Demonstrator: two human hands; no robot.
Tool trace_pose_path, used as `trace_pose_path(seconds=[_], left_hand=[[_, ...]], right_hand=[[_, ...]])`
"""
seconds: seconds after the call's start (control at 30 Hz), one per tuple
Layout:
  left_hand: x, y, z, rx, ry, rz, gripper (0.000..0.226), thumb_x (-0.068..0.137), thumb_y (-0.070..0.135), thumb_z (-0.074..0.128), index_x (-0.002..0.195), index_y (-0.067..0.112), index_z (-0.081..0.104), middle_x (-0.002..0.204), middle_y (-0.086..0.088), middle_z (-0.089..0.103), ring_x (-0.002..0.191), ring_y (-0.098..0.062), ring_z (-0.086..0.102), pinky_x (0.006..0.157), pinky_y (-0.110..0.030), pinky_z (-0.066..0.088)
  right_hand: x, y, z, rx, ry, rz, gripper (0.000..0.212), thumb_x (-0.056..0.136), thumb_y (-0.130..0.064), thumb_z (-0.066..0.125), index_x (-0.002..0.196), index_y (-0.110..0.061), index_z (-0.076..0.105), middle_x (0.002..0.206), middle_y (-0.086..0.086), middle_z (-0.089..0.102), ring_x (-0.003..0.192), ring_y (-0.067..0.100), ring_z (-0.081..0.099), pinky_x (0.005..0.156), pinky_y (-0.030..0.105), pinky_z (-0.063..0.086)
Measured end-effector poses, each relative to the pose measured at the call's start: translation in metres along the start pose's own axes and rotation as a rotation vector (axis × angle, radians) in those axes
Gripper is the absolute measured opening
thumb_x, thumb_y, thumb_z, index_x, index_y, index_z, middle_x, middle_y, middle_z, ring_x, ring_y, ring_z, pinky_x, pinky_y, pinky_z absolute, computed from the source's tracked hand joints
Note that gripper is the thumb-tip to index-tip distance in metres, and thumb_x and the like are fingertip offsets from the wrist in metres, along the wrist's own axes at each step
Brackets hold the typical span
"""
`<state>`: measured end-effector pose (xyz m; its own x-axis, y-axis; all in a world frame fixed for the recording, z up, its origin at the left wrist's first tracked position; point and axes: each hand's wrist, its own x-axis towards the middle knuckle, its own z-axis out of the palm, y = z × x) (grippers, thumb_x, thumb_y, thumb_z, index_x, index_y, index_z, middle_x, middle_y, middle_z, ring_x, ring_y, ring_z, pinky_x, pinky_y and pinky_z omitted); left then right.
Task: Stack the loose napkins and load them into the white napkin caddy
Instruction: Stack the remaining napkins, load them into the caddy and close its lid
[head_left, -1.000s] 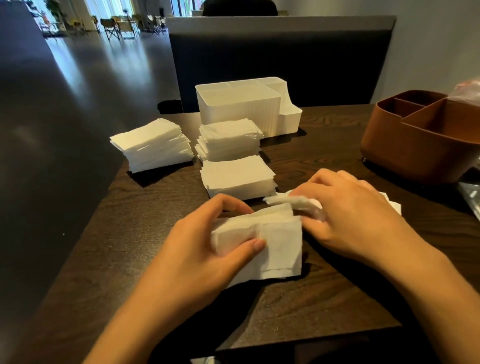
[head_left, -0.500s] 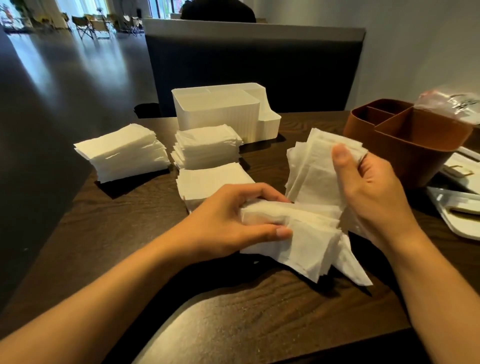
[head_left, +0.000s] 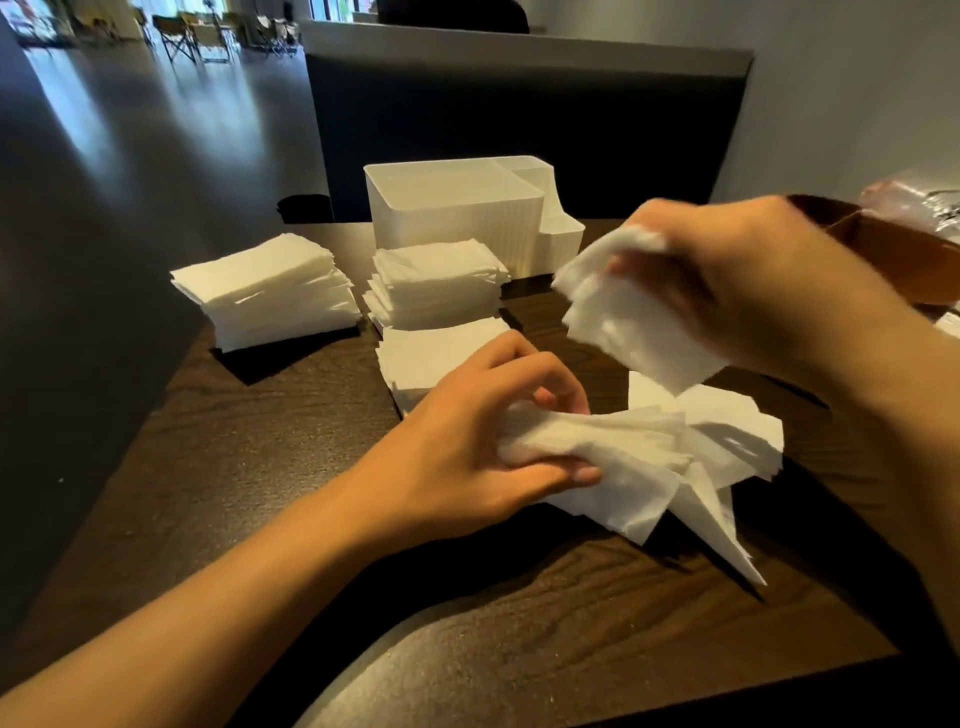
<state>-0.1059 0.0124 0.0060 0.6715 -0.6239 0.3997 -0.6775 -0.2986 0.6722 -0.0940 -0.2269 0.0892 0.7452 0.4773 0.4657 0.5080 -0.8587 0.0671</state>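
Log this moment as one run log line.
left hand: grips messy napkins on table | right hand: holds lifted bunch | white caddy: no napkins visible

I sat at a dark wood-grain table (head_left: 249, 447) with a rounded near edge. Directly across stood a black partition (head_left: 519, 135) with a pale grey top edge. Behind it rose a plain light grey wall (head_left: 831, 93). To my left, a dark glossy floor (head_left: 130, 145) reflected daylight from bright windows at the far end, where several folding chairs (head_left: 202, 39) stood grouped.
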Motion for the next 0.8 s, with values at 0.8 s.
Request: trace_pose_path(seconds=[0.8], left_hand=[[-0.085,0.038,-0.025,0.13,0.258,-0.234,0.053,0.082,0.046,0.077,0.128,0.033,0.054,0.114,0.019,0.064,0.107,0.0,0.063,0.086,-0.028,0.056]], right_hand=[[-0.044,-0.112,0.038,0.804,-0.049,0.295,0.023,0.106,-0.023,0.048,0.118,-0.028,0.066,0.104,-0.021,0.068,0.101,-0.009,0.06,0.08,0.008,0.044]])
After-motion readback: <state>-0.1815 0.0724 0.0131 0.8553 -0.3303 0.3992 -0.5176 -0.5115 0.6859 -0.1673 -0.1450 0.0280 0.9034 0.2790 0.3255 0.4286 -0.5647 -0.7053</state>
